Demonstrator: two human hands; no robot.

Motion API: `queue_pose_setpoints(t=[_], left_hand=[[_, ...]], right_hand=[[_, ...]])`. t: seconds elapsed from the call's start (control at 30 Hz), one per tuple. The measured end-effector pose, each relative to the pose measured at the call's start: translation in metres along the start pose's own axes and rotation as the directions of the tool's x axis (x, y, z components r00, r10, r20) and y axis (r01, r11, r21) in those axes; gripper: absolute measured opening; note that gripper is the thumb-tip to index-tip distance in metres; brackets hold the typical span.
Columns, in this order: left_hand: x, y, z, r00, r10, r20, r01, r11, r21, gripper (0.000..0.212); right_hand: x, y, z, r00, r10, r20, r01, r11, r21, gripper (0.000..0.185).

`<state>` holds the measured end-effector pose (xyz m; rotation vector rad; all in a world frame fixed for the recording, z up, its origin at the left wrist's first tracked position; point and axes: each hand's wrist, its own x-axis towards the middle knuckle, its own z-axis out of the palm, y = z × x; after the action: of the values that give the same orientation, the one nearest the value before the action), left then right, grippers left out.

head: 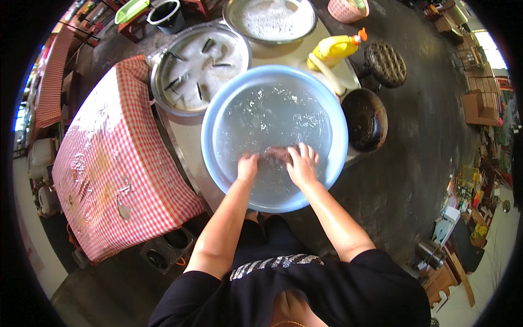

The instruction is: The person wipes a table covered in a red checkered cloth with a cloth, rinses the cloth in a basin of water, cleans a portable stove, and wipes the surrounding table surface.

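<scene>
A large light-blue plastic basin (208, 135) of cloudy water stands in front of me. My left hand (248, 165) is at the water in the basin's lower left part, its fingers curled; whether it grips anything is hidden. My right hand (303, 163) lies to the right with spread, bent fingers, touching a dark brownish item (280, 153) at the water surface. That item is blurred and its kind is unclear. It lies between both hands.
Behind the basin are a metal tray (188, 96) of sudsy water with dark pieces and a metal bowl (278, 20) with foam. A yellow detergent bottle (335, 47), a dark pan (365, 120) and a red-checked tablecloth (135, 163) flank it. A textured round pan (385, 64) is farther right.
</scene>
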<state>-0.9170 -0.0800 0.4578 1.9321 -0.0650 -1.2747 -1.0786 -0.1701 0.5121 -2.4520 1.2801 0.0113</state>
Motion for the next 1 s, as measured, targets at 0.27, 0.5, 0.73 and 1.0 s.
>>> queue_pose_setpoints(t=[0.27, 0.5, 0.73, 1.0], left_hand=[[-0.085, 0.034, -0.045, 0.778, 0.553, 0.297, -0.622, 0.612, 0.489, 0.031], [-0.134, 0.056, -0.126, 0.732, 0.527, 0.432, -0.675, 0.472, 0.567, 0.037], [-0.168, 0.080, -0.199, 0.783, 0.480, 0.396, -0.607, 0.446, 0.658, 0.038], [-0.179, 0.057, -0.259, 0.807, 0.407, 0.429, -0.589, 0.611, 0.529, 0.040]], right_hand=[[-0.037, 0.017, -0.063, 0.997, -0.059, 0.056, 0.060, 0.998, -0.023, 0.043], [-0.031, -0.006, -0.126, 0.963, -0.019, 0.270, 0.026, 0.999, -0.022, 0.050], [0.079, -0.095, -0.281, 0.908, -0.415, 0.062, 0.417, 0.909, -0.026, 0.048], [0.166, -0.313, -0.533, 0.669, -0.669, -0.324, 0.694, 0.718, -0.050, 0.073]])
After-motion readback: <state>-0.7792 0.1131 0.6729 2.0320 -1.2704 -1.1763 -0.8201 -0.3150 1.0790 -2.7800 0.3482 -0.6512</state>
